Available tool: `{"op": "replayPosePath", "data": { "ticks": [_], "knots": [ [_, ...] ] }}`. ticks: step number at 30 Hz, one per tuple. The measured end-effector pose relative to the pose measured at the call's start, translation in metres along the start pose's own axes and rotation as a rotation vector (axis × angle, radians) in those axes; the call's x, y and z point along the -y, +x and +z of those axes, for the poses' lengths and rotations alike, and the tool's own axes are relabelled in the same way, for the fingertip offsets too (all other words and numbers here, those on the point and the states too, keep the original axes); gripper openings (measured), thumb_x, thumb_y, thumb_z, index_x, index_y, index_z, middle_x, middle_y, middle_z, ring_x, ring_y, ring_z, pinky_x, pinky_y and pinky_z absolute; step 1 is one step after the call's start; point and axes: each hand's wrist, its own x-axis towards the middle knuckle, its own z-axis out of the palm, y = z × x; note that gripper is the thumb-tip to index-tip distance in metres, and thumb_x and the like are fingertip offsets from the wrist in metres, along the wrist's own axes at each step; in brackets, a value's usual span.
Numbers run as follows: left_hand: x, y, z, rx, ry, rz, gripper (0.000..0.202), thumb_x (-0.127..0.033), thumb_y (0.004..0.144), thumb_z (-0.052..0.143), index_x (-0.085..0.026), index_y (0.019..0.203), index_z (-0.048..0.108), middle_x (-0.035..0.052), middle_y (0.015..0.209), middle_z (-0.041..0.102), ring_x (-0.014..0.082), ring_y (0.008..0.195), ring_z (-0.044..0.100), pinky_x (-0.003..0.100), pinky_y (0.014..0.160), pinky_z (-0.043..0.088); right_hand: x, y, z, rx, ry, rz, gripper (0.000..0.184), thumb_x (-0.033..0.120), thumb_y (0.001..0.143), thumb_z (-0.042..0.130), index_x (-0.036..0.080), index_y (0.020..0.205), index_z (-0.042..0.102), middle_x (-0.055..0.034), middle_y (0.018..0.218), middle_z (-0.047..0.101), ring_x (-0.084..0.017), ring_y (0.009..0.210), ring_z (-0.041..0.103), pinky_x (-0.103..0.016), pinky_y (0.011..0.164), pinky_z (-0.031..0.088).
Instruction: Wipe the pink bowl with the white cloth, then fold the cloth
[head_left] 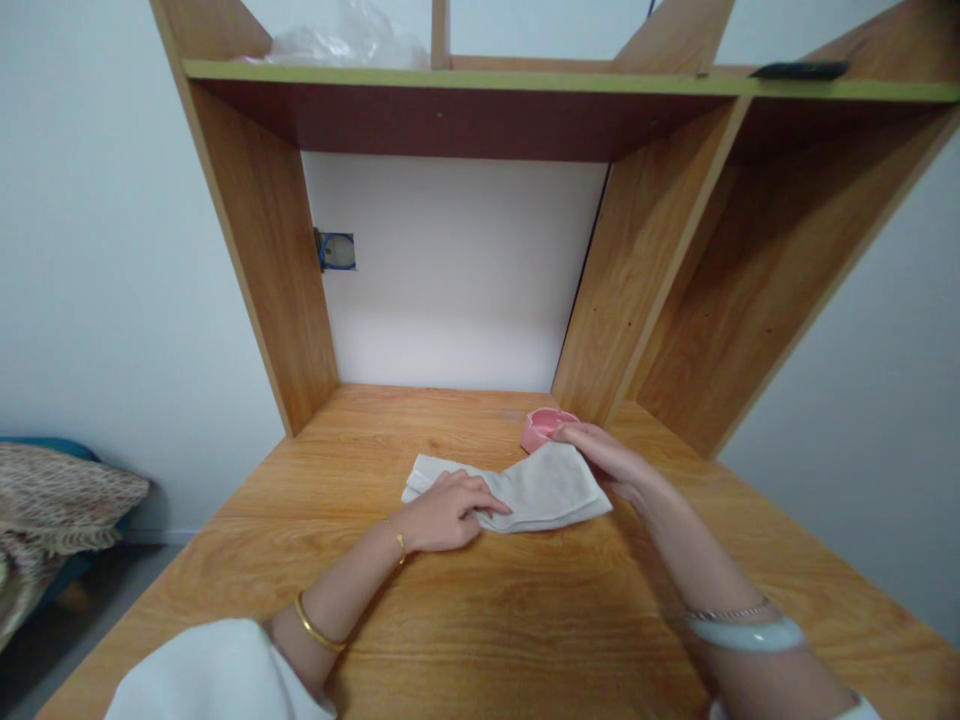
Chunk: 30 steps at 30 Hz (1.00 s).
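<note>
A pale grey-white folded cloth (551,490) lies on the wooden desktop (480,610), its right part raised a little. My left hand (446,510) rests on the left part of the cloth, fingers stretched out over it and the index finger pointing right. At the raised right edge, my right hand (600,455) grips the cloth, with its fingertips partly hidden behind it. Just beyond those fingertips stands a small pink dish (538,428) with a notched rim, close to or touching them; I cannot tell which.
A wooden shelf (465,78) spans above the desk, carrying a clear plastic bag (349,35) and a dark flat object (801,70). Upright side panels flank the desk's back. An uncovered wall box (337,251) shows at the left. A fringed woven cover (64,500) is beside the desk.
</note>
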Motion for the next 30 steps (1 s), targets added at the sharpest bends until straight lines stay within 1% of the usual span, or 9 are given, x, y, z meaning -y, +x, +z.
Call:
{"op": "replayPosePath", "data": {
  "ticks": [2,4,9,12,14,17,23,27,30],
  "knots": [
    [-0.007,0.002,0.002,-0.001,-0.018,0.034,0.053,-0.007,0.066,0.041,-0.030,0.113,0.052,-0.0031,0.105,0.059,0.0183,0.098,0.046,0.031,0.087,0.031,0.002,-0.001,-0.003,-0.070,0.180,0.047,0.012,0.028,0.059,0.055,0.017,0.061,0.051,0.0045,0.051,0.050,-0.008,0.045,0.044,-0.019,0.042,0.032],
    [-0.006,0.002,-0.002,-0.082,0.026,-0.036,0.046,-0.010,0.069,0.040,-0.028,0.109,0.054,-0.0019,0.105,0.059,0.0182,0.099,0.046,0.031,0.087,0.031,0.002,0.000,-0.007,-0.115,0.254,0.085,0.012,0.025,0.057,0.058,0.017,0.065,0.054,0.0043,0.052,0.053,-0.008,0.046,0.047,-0.019,0.043,0.034],
    [0.020,-0.005,-0.022,-0.279,0.268,-0.648,0.025,-0.017,0.076,0.037,-0.018,0.093,0.056,0.0070,0.088,0.063,0.0222,0.087,0.055,0.036,0.081,0.034,-0.003,0.008,-0.004,-0.191,0.345,0.078,0.013,0.025,0.061,0.059,0.017,0.071,0.059,0.0004,0.061,0.062,-0.013,0.055,0.056,-0.022,0.050,0.042],
    [0.036,-0.010,-0.027,-0.317,0.258,-0.835,0.024,-0.021,0.079,0.034,-0.016,0.094,0.052,0.0084,0.079,0.063,0.0241,0.080,0.057,0.039,0.077,0.035,-0.008,0.012,0.013,-0.211,0.454,-0.037,0.015,0.026,0.061,0.062,0.018,0.073,0.058,0.0013,0.063,0.062,-0.012,0.056,0.058,-0.020,0.051,0.044],
    [0.042,-0.010,-0.024,-0.315,0.127,-0.834,0.020,-0.022,0.078,0.036,-0.015,0.089,0.052,0.0084,0.076,0.062,0.0231,0.076,0.057,0.035,0.071,0.037,-0.010,0.012,0.027,-0.184,0.550,-0.111,0.018,0.028,0.060,0.066,0.018,0.070,0.054,0.0043,0.056,0.059,-0.008,0.047,0.053,-0.018,0.045,0.042],
    [0.044,-0.007,-0.012,-0.268,-0.057,-0.750,0.015,-0.019,0.074,0.042,-0.016,0.084,0.052,0.0040,0.073,0.061,0.0170,0.068,0.056,0.026,0.061,0.038,-0.010,0.010,0.048,-0.021,0.624,-0.161,0.026,0.035,0.062,0.067,0.019,0.066,0.048,0.0061,0.049,0.055,-0.006,0.038,0.048,-0.016,0.036,0.037],
    [0.038,0.001,0.009,-0.270,-0.328,-0.411,0.022,-0.022,0.075,0.044,-0.016,0.095,0.050,-0.0010,0.071,0.056,0.0115,0.064,0.051,0.020,0.058,0.039,-0.016,0.006,0.071,0.199,0.527,-0.184,0.031,0.042,0.069,0.063,0.019,0.069,0.042,0.0031,0.050,0.059,-0.008,0.039,0.053,-0.013,0.031,0.031],
    [0.036,0.000,0.004,-0.323,-0.220,-0.436,0.019,-0.026,0.081,0.038,-0.018,0.089,0.053,0.0010,0.076,0.059,0.0135,0.069,0.052,0.023,0.064,0.039,-0.028,0.008,0.078,0.269,0.507,-0.111,0.031,0.042,0.069,0.063,0.018,0.074,0.044,-0.0007,0.058,0.063,-0.011,0.049,0.059,-0.017,0.041,0.042],
    [0.036,-0.001,-0.004,-0.429,-0.109,-0.486,0.021,-0.028,0.084,0.034,-0.018,0.085,0.053,0.0022,0.077,0.059,0.0151,0.072,0.053,0.026,0.067,0.038,-0.036,0.008,0.084,0.342,0.487,-0.030,0.031,0.037,0.071,0.062,0.018,0.088,0.046,-0.0029,0.069,0.065,-0.012,0.060,0.062,-0.024,0.056,0.048]
  ]
}}
